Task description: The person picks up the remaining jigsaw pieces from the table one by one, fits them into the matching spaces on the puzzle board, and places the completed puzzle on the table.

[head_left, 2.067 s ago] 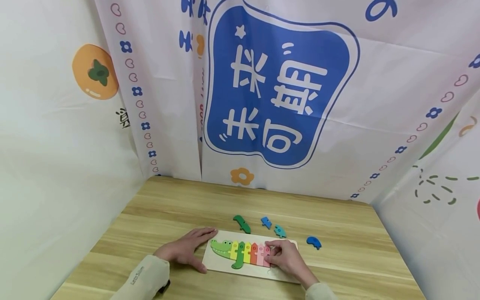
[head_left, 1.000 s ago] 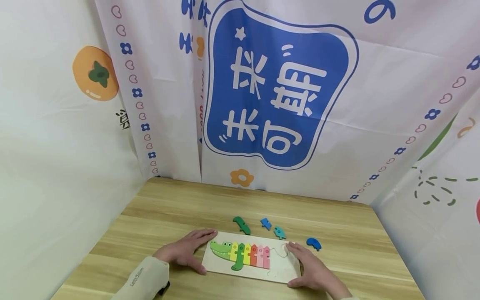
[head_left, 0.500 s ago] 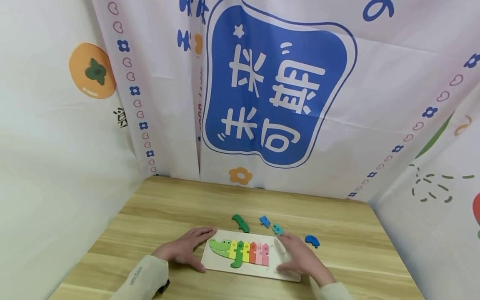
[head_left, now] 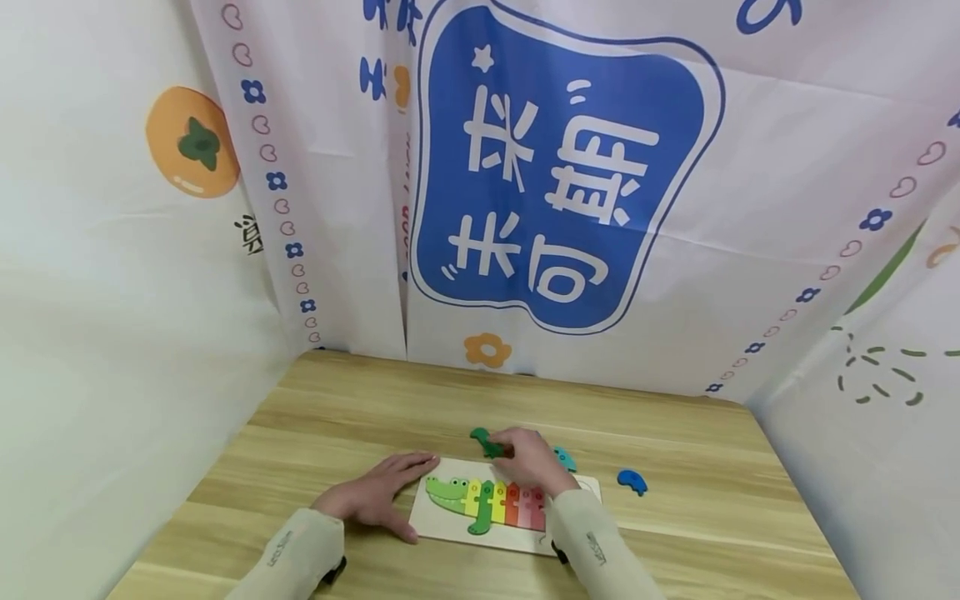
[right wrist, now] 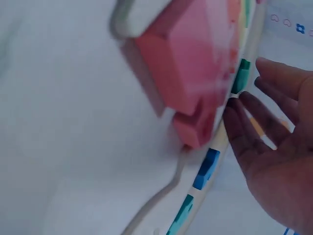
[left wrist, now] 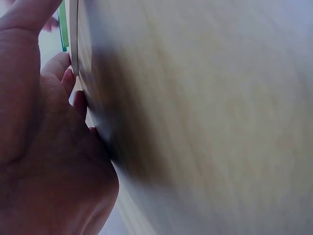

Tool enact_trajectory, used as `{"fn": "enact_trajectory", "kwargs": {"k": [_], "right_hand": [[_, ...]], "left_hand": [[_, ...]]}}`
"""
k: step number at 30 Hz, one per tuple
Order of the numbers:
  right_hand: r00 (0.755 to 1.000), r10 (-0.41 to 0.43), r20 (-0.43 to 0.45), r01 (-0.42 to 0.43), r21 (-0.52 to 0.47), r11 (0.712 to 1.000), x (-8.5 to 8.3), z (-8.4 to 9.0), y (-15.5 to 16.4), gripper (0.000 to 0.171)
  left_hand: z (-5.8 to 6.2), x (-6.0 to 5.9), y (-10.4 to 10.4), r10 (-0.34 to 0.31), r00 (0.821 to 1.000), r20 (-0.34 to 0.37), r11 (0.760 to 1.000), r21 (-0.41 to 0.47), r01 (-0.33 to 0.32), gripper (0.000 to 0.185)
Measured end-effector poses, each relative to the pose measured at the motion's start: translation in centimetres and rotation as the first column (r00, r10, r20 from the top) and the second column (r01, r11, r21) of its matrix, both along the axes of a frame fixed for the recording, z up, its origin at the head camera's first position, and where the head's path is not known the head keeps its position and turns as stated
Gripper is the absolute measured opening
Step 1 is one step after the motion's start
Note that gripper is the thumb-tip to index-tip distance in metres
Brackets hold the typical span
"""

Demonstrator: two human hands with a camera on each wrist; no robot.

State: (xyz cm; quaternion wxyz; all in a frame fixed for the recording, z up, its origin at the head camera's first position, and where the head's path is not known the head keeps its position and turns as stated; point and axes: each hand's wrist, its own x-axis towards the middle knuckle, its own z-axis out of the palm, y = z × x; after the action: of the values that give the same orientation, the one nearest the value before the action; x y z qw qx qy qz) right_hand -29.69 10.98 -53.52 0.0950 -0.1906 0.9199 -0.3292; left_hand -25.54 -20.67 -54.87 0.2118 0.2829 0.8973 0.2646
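In the head view a pale wooden puzzle board (head_left: pixel 450 533) lies on the table, with a green crocodile head (head_left: pixel 447 493) and a row of coloured pieces fitted in it. My left hand (head_left: pixel 378 497) rests at the board's left end, thumb and fingers spread along the edge. Over the board's far edge reaches my right hand (head_left: pixel 528 457), its fingertips at a dark green puzzle piece (head_left: pixel 483 442) on the table. The right wrist view shows those fingers apart beside the green piece (right wrist: pixel 240 77); whether they touch it is unclear. A pink piece (right wrist: pixel 190 63) sits nearby.
Right of the right hand lies a teal puzzle piece (head_left: pixel 566 459), and farther right a blue curved piece (head_left: pixel 632 481). Another blue piece (right wrist: pixel 206 169) shows in the right wrist view, mostly covered in the head view. Printed cloth (head_left: pixel 360 250) encloses the wooden table (head_left: pixel 360 408).
My right hand has left the pink piece, passed the board's right end, and moved up and left to the dark green piece. The left hand has stayed at the board's left end.
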Motion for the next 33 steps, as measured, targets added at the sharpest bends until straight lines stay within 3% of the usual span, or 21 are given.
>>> {"fn": "enact_trajectory", "kwargs": {"k": [6,10,19,24,33], "right_hand": [[0.999,0.01,-0.051,-0.006,0.09,0.996,-0.6,-0.3,-0.5,0.033],[0.998,-0.025,-0.059,0.032,0.12,0.992,-0.7,0.0,-0.5,0.031],[0.988,-0.04,-0.152,0.064,0.157,0.986,-1.0,-0.1,0.8,0.02],[0.989,-0.082,-0.125,0.103,0.17,0.98,-0.8,0.0,2.0,0.019],[0.997,-0.038,-0.072,0.046,0.113,0.993,-0.5,0.0,2.6,0.027]], "left_hand": [[-0.3,-0.2,0.1,0.009,1.0,0.002,1.0,0.0,-0.009,0.115],[-0.5,-0.3,-0.2,0.005,1.0,-0.002,1.0,-0.002,-0.005,0.115],[0.2,0.0,-0.1,-0.009,1.0,-0.004,1.0,0.009,0.009,0.114],[0.5,0.1,-0.1,-0.002,1.0,-0.012,1.0,-0.005,0.002,0.116],[0.3,0.0,0.0,-0.012,1.0,-0.009,1.0,-0.006,0.012,0.115]]}}
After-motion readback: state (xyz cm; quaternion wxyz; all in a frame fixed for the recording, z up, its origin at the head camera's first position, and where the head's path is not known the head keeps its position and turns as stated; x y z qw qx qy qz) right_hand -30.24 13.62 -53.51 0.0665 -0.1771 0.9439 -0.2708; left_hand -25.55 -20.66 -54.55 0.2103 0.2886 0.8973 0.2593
